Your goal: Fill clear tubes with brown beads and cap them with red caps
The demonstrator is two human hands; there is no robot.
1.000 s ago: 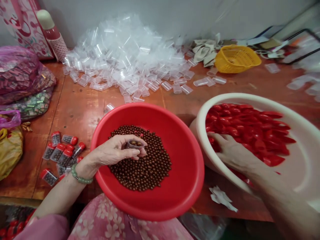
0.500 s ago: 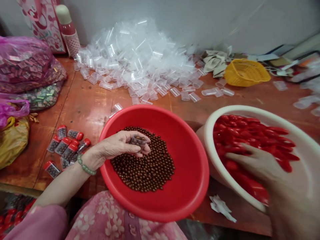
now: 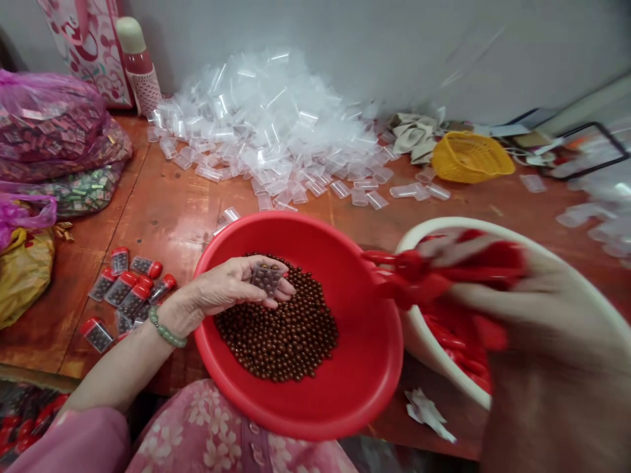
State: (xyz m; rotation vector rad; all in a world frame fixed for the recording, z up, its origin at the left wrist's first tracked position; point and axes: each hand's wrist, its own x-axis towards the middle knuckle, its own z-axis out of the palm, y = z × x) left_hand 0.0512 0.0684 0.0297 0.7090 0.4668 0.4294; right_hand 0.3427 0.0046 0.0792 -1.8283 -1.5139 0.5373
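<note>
- At the far left, pink-purple plastic bags (image 3: pixel 54 125) of small wrapped pieces sit on the counter (image 3: pixel 158 203).
- Nearer, a loose group of small bead-filled containers with red caps (image 3: pixel 123 289) lies left of the red basin (image 3: pixel 362 355).
- The left hand (image 3: pixel 229 289), half curled, holds a small clear container (image 3: pixel 267 279) of brown beads between thumb and fingers, above the brown beads (image 3: pixel 286 338) in the red basin.
- Behind that basin is a heap of empty clear containers (image 3: pixel 266 131).
- The right hand (image 3: pixel 527 299), blurred, is partly closed around several red pieces (image 3: pixel 419 279) that reach over the red basin's right side; exact finger spread cannot be told. It is over the white basin (image 3: pixel 458 225), well apart from the held container.
- Behind the white basin stands a yellow basket (image 3: pixel 470 161).
</note>
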